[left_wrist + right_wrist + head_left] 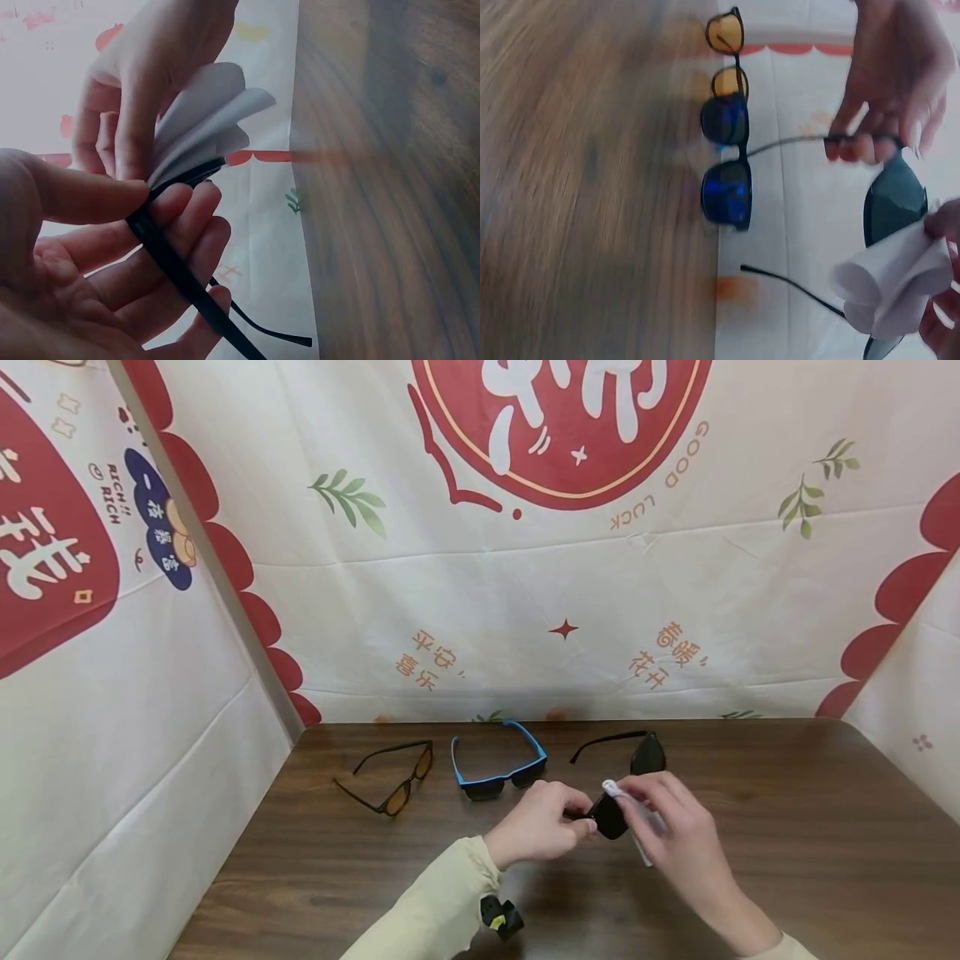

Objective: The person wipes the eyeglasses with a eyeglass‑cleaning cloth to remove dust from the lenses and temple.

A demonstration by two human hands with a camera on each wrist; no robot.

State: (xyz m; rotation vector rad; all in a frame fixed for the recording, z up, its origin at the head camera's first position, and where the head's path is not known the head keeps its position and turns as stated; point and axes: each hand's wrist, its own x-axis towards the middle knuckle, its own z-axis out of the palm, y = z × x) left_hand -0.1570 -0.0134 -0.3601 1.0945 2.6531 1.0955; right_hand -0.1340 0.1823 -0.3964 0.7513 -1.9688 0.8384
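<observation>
My left hand (536,827) pinches a pair of black sunglasses (611,817) by the hinge end of one temple. Thumb and fingers meet there in the left wrist view, with the black temple (174,264) running across the fingers. A folded white cloth (892,281) is pinched in my right hand (678,827) and lies against a dark lens (895,201). Part of that lens and the frame's middle are hidden behind the cloth and right hand. The other temple (611,737) sticks out toward the back left.
Blue-and-black sunglasses (501,779) stand on the brown wooden table (315,877), left of the held pair. Farther left are dark-framed glasses (397,797) with amber lenses. A white printed cloth backdrop (480,610) rises behind the table and along its sides.
</observation>
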